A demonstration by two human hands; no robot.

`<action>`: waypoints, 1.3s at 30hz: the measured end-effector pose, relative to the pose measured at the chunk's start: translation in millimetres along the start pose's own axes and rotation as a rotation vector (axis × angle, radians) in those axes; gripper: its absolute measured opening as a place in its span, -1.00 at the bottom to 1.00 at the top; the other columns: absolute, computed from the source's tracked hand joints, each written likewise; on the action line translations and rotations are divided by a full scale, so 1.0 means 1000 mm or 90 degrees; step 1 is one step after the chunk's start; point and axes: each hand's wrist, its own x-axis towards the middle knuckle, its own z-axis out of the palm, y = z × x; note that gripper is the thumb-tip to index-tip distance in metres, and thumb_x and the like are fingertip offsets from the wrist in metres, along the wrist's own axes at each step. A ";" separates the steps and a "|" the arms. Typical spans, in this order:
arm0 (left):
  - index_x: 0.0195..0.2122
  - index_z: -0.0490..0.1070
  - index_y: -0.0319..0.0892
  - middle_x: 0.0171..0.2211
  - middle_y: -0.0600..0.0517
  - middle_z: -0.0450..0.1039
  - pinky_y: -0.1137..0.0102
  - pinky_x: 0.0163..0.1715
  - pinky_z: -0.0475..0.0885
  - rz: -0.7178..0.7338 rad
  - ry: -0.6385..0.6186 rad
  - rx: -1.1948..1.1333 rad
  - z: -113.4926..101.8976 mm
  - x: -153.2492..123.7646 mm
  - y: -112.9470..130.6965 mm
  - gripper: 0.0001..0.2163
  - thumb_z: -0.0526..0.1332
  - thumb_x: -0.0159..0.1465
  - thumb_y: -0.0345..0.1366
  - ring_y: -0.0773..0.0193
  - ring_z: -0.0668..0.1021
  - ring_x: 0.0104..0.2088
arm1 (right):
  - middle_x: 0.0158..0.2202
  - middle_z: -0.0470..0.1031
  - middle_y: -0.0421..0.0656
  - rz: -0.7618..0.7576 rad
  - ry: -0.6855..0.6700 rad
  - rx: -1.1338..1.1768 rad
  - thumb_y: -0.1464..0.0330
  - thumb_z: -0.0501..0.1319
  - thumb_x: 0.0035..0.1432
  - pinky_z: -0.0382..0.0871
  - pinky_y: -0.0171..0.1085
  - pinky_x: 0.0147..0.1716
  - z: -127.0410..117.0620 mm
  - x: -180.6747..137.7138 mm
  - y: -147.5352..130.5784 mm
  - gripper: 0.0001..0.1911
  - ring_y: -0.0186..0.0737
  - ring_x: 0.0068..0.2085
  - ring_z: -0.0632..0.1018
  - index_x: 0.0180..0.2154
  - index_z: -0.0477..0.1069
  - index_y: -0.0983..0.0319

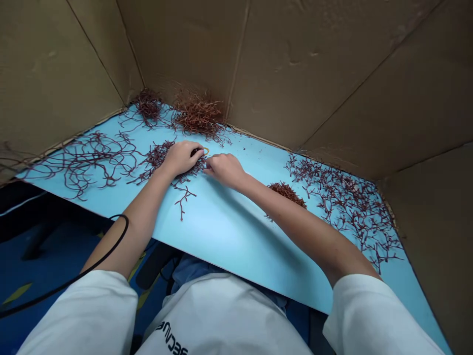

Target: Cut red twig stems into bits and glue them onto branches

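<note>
My left hand (183, 157) is over a heap of reddish-brown, twig-like branched pieces (157, 157) in the middle of the light blue table. Its thumb and fingers are bent together in a pinch around something small that I cannot make out. Close on its right, my right hand (225, 169) is closed too, fingertips pressed together; what they hold is hidden. Between the two hands shows a small yellow curved piece (206, 151), and I cannot tell which hand touches it. A single branched twig piece (183, 199) lies just in front of the heap.
Long loose brown strands (92, 158) spread over the table's left side. Two tangled piles (199, 113) stand against the cardboard wall (295, 74). A small pile (286, 192) sits behind my right forearm. Many scattered branched pieces (343, 197) cover the right. A black cable (111, 251) crosses my left arm.
</note>
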 end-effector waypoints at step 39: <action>-0.20 0.66 -0.13 -0.34 -0.01 0.71 0.37 -0.41 0.65 0.172 0.117 -0.614 0.021 -0.073 0.148 -0.91 0.39 0.35 -0.26 0.25 0.69 -0.46 | -0.32 0.63 -0.17 0.163 0.391 0.383 0.39 0.28 0.40 0.43 -0.24 -0.29 -0.007 -0.213 0.012 -0.87 -0.24 -0.29 0.60 -0.27 0.54 0.16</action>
